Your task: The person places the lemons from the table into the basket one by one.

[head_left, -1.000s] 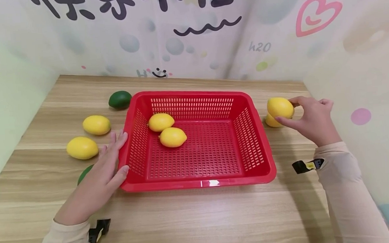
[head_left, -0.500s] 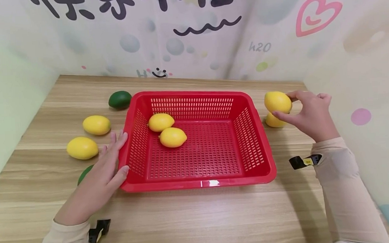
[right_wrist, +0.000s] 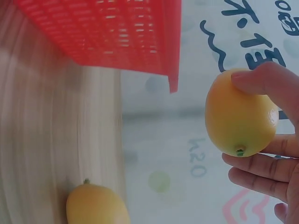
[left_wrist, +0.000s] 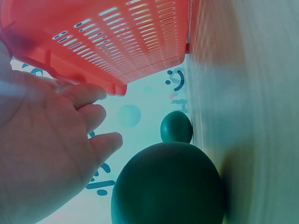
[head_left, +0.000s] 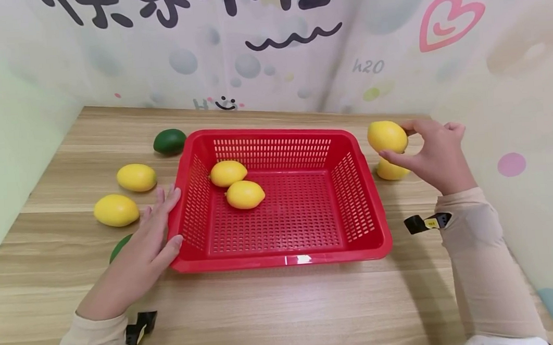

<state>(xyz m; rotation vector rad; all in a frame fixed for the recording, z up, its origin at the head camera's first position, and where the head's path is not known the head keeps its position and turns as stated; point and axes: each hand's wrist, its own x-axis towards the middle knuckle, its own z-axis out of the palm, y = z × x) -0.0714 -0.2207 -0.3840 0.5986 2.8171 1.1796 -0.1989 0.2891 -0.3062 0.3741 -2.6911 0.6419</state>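
Observation:
My right hand point(head_left: 437, 156) pinches a lemon point(head_left: 387, 137) between thumb and fingers, raised above the table to the right of the red plastic basket point(head_left: 286, 260). In the right wrist view the held lemon point(right_wrist: 240, 116) shows its small green stem end. Another lemon point(head_left: 391, 170) lies on the table below it, partly covered by the held one. My left hand point(head_left: 146, 249) rests with extended fingers on the basket's left rim. Two lemons, a rear one point(head_left: 228, 173) and a front one point(head_left: 245, 195), lie inside the basket at the left.
Left of the basket lie two lemons, one farther back point(head_left: 136, 177) and one nearer point(head_left: 116, 210). A dark green fruit point(head_left: 169, 141) sits by the basket's back left corner. Another green fruit point(left_wrist: 168, 186) is partly hidden by my left hand. Printed walls point(head_left: 271, 79) border the table.
My right hand has lifted the lemon and carried it leftward, closer to the basket's right rim, uncovering more of the lemon below. My left hand stays on the rim.

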